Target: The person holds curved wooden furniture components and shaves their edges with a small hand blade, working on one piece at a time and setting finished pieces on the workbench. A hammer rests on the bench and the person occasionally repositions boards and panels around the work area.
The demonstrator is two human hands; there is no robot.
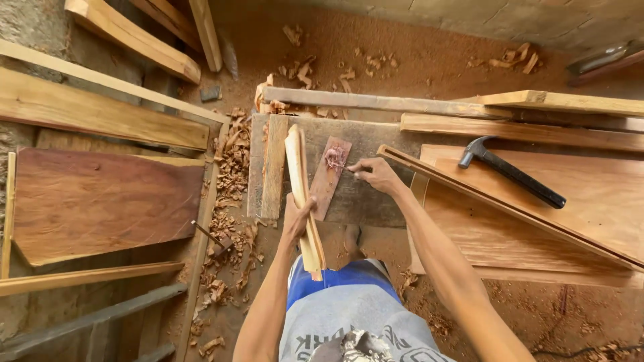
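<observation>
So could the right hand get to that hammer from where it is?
Probably yes: the hammer lies uncovered on the plywood sheet right of the right hand, with only a low wooden strip between them.

My left hand (pixel 297 218) is closed in a grip, arm bent upward. My right hand (pixel 376 174) reaches forward, fingers pinched, arm nearly straight.

Soft daylight, sharp, wide-angle edge distortion

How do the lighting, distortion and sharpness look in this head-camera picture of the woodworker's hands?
Head view: soft, even daylight with no glare; wide-lens bending curves the planks near the edges; the left hand, right hand and hammer are fairly sharp; the shirt at the bottom blurs.
</observation>
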